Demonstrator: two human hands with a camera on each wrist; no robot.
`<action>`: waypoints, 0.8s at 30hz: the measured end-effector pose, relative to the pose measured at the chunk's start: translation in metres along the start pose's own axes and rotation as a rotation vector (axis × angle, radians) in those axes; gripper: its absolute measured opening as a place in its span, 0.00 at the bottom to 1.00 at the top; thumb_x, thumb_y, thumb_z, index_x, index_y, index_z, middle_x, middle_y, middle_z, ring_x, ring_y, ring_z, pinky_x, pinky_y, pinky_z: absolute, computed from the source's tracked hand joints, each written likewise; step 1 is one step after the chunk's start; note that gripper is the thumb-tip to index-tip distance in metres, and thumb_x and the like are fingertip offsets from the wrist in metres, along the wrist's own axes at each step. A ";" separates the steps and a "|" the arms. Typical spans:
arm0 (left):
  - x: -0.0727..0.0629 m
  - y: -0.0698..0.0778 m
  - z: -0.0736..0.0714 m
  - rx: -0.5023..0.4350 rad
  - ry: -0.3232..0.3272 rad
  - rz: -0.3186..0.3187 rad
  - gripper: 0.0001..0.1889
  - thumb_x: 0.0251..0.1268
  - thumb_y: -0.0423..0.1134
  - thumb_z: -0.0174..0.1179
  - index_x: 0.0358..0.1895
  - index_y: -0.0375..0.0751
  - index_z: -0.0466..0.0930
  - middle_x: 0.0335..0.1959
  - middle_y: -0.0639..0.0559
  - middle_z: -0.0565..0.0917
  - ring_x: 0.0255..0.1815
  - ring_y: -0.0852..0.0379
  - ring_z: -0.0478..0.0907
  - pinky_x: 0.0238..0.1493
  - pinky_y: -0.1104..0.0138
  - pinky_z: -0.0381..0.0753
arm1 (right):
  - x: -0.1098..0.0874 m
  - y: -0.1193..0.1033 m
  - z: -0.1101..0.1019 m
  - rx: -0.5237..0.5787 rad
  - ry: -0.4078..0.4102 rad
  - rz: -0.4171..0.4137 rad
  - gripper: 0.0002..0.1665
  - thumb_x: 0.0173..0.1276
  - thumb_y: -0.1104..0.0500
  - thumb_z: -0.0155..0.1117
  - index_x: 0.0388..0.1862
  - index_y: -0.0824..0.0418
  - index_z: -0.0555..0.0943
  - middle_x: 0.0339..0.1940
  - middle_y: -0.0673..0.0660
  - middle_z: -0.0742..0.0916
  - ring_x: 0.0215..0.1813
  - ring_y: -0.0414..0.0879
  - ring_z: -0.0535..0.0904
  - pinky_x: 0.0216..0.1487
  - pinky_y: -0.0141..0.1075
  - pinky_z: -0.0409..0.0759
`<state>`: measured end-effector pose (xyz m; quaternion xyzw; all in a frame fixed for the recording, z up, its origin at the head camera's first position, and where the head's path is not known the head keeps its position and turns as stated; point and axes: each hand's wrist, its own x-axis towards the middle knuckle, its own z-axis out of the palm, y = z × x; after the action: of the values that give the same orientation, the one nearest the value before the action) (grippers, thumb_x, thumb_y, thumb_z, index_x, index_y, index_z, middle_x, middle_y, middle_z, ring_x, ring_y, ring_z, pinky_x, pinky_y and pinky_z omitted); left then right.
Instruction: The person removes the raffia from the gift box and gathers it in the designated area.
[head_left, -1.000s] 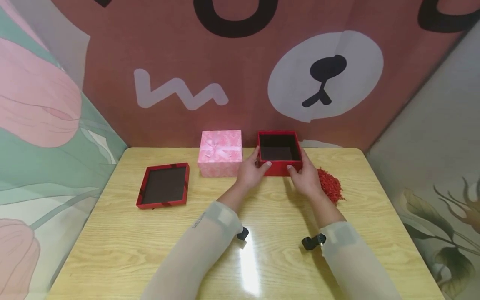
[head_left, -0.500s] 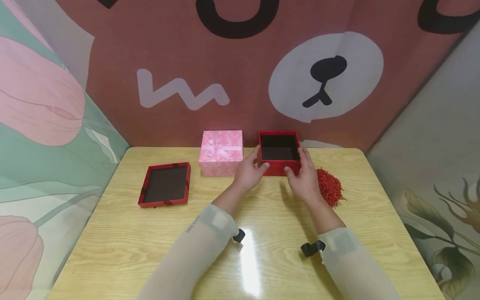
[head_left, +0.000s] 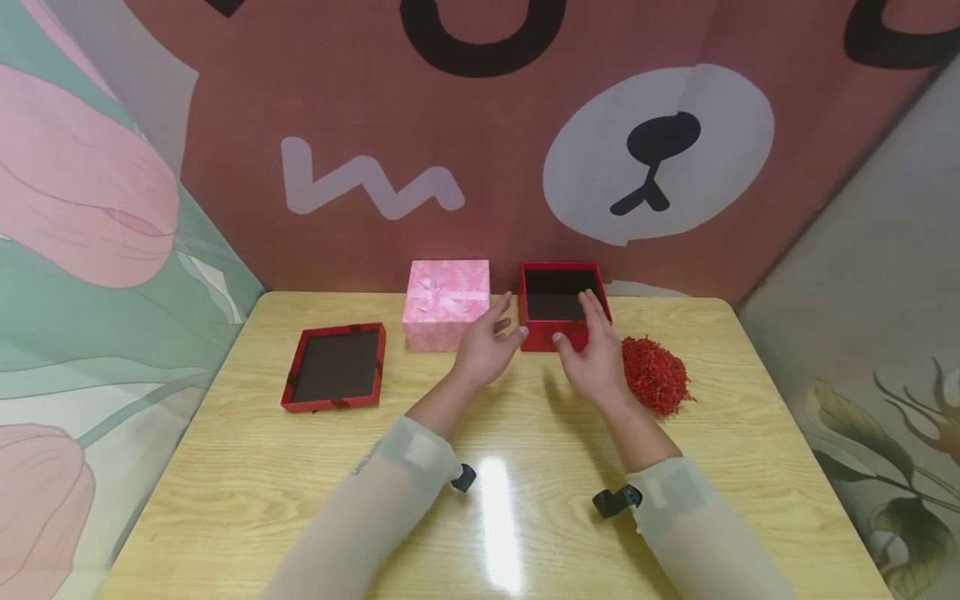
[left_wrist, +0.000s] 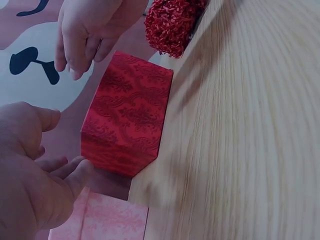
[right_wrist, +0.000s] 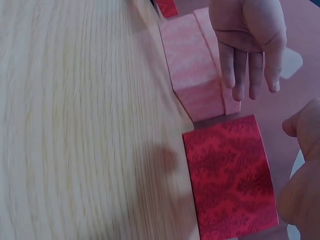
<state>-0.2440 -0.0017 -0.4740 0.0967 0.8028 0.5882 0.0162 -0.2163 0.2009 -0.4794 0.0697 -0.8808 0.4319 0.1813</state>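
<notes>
A red patterned gift box point(head_left: 556, 336) without its lid stands at the back of the table, its dark inside facing up. My left hand point(head_left: 483, 348) hovers between it and a pink gift box point(head_left: 447, 310) with a ribbon bow, fingers loosely spread and holding nothing. In front of the red box, my right hand point(head_left: 596, 358) is also relaxed, with its fingertips overlapping the box's opening in the head view. The left wrist view shows the red box point(left_wrist: 127, 107) between both hands. A pile of red shredded paper point(head_left: 656, 377) lies right beside my right hand.
A red box lid point(head_left: 334, 367) with a dark inside lies upturned on the left of the wooden table point(head_left: 420, 533). A printed wall point(head_left: 495, 225) rises directly behind the boxes, and side walls flank the table.
Both hands have let go of the red box and drawn back, the left one leftward and toward me, the right one slightly left. The box stays in place.
</notes>
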 end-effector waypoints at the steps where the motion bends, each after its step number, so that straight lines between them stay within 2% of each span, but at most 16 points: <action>1: -0.001 0.000 -0.002 -0.002 0.004 0.007 0.37 0.71 0.41 0.67 0.81 0.57 0.64 0.76 0.49 0.72 0.70 0.44 0.77 0.61 0.57 0.83 | 0.000 -0.002 0.002 0.005 0.000 -0.005 0.47 0.70 0.60 0.70 0.83 0.61 0.60 0.85 0.56 0.61 0.80 0.59 0.62 0.78 0.59 0.63; 8: -0.006 -0.003 -0.014 -0.032 0.033 0.027 0.35 0.72 0.39 0.67 0.80 0.53 0.66 0.74 0.49 0.75 0.67 0.43 0.78 0.61 0.60 0.83 | 0.000 -0.016 0.014 0.048 -0.031 0.007 0.47 0.71 0.60 0.70 0.84 0.56 0.60 0.84 0.54 0.63 0.78 0.60 0.66 0.75 0.54 0.70; 12: -0.011 -0.004 -0.022 -0.034 0.055 0.032 0.34 0.72 0.41 0.67 0.79 0.51 0.67 0.72 0.50 0.76 0.64 0.48 0.81 0.58 0.63 0.85 | 0.000 -0.022 0.022 0.077 -0.051 0.009 0.47 0.71 0.60 0.69 0.84 0.56 0.59 0.83 0.56 0.65 0.73 0.65 0.72 0.71 0.53 0.75; 17: -0.015 -0.006 -0.034 -0.075 0.106 0.062 0.33 0.71 0.36 0.67 0.77 0.42 0.69 0.71 0.45 0.78 0.59 0.50 0.83 0.55 0.63 0.87 | -0.001 -0.032 0.030 0.121 -0.072 -0.003 0.46 0.72 0.60 0.70 0.84 0.55 0.60 0.79 0.57 0.72 0.76 0.55 0.71 0.74 0.47 0.73; 20: -0.017 -0.006 -0.042 -0.076 0.137 0.073 0.32 0.70 0.35 0.66 0.77 0.42 0.70 0.70 0.43 0.78 0.60 0.49 0.83 0.56 0.61 0.86 | -0.001 -0.036 0.036 0.148 -0.071 -0.033 0.45 0.71 0.63 0.70 0.83 0.57 0.61 0.76 0.58 0.74 0.76 0.49 0.70 0.75 0.42 0.71; 24: -0.017 -0.010 -0.054 -0.036 0.180 0.086 0.32 0.69 0.35 0.66 0.76 0.42 0.71 0.69 0.44 0.79 0.61 0.47 0.81 0.60 0.59 0.84 | 0.000 -0.039 0.043 0.179 -0.080 -0.055 0.44 0.70 0.64 0.70 0.82 0.62 0.62 0.75 0.61 0.76 0.74 0.51 0.73 0.74 0.42 0.72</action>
<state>-0.2367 -0.0584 -0.4680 0.0774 0.7855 0.6088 -0.0797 -0.2165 0.1425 -0.4748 0.1270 -0.8430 0.5004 0.1509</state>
